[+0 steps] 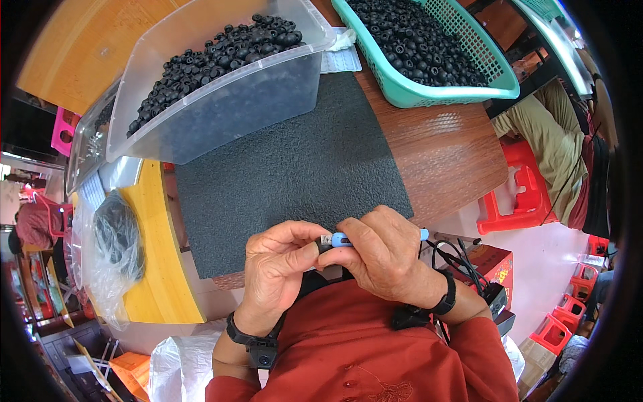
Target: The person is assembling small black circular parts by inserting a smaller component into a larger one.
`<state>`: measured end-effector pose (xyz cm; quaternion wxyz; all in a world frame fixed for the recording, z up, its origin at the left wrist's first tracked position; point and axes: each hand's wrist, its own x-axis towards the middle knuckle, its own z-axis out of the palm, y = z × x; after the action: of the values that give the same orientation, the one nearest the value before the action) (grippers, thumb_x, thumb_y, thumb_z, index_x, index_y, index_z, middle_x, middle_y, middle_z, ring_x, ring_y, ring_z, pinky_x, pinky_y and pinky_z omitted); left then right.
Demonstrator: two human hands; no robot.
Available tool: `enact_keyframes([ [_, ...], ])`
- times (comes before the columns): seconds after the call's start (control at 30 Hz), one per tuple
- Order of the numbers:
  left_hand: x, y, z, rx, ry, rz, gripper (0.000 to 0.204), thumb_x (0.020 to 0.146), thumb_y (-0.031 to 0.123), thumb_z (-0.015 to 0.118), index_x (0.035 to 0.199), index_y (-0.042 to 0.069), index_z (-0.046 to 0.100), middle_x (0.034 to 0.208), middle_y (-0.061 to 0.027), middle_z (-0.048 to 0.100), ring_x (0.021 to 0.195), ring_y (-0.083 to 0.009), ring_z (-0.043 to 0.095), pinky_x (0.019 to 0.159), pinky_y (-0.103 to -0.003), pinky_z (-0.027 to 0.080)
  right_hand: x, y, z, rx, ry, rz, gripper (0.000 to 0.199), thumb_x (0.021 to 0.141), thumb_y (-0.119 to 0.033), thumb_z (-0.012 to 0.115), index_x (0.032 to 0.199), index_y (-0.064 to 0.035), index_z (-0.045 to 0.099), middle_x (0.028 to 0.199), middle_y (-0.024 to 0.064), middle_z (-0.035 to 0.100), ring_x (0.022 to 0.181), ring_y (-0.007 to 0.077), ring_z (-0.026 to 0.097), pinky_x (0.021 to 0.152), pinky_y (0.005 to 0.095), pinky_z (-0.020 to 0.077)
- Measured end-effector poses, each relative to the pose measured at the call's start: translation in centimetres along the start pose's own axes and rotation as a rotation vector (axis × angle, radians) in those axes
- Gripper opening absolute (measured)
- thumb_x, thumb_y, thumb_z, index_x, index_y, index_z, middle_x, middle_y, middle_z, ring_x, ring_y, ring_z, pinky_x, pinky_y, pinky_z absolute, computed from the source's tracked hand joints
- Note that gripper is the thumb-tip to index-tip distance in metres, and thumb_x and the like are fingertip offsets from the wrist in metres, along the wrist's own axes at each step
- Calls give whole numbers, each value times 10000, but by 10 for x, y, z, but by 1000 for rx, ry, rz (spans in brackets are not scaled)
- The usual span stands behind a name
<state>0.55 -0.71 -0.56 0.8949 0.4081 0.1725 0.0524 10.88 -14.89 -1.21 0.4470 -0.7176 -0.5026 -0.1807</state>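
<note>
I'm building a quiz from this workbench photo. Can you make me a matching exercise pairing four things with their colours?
Things:
1. basket of small black parts
2. bin of small black parts
3. mat on the table
4. tool held by both hands

Colours:
A. dark grey
B. light blue
C. clear
D. teal

Pairs: 1-D, 2-C, 3-A, 4-B

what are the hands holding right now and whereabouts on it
The right hand grips a light blue handled tool around its middle; the left hand pinches a small black part at the tool's tip.
</note>
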Motion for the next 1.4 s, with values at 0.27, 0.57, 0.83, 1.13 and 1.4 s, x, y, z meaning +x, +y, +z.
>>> enact_keyframes([
  [0.27, 1, 2, 0, -6, 5, -20, 223, 833, 62, 688, 1010, -68, 650, 906, -126, 663, 802, -175, 636, 689, -265, 535, -2, -1, 1, -16, -34, 1, 303, 782, -259, 733, 821, 8, 594, 613, 53, 459, 504, 182, 462, 434, 297, 366],
  [0.57, -1, -3, 9, 146, 112, 190, 287, 751, 42, 765, 987, -55, 635, 926, -114, 653, 830, -169, 636, 782, -272, 523, -6, 2, 3, 128, -4, 137, 318, 746, -227, 762, 876, 20, 610, 675, 84, 521, 553, 214, 510, 469, 321, 394],
  [0.83, -2, -6, 7, 345, 71, 390, 237, 798, -12, 716, 1021, -53, 649, 933, -99, 641, 837, -144, 616, 743, -246, 532, -4, -2, 2, 122, -5, 154, 305, 768, -232, 746, 866, 22, 607, 663, 81, 512, 548, 209, 502, 468, 318, 400],
  [1.13, -4, -12, 2, 531, 82, 495, 228, 796, 1, 720, 1013, -38, 664, 906, -102, 646, 810, -146, 613, 698, -243, 512, -9, -5, 4, 74, -9, 131, 276, 793, -215, 727, 854, 23, 601, 649, 82, 499, 536, 215, 501, 458, 321, 401],
  [1.4, 0, -9, 5, 806, 102, 614, 221, 802, 54, 728, 1006, -15, 676, 877, -86, 651, 755, -129, 604, 634, -229, 491, -10, -3, 5, 50, -5, 101, 223, 808, -167, 715, 845, 19, 597, 649, 90, 501, 525, 217, 499, 447, 326, 398],
])
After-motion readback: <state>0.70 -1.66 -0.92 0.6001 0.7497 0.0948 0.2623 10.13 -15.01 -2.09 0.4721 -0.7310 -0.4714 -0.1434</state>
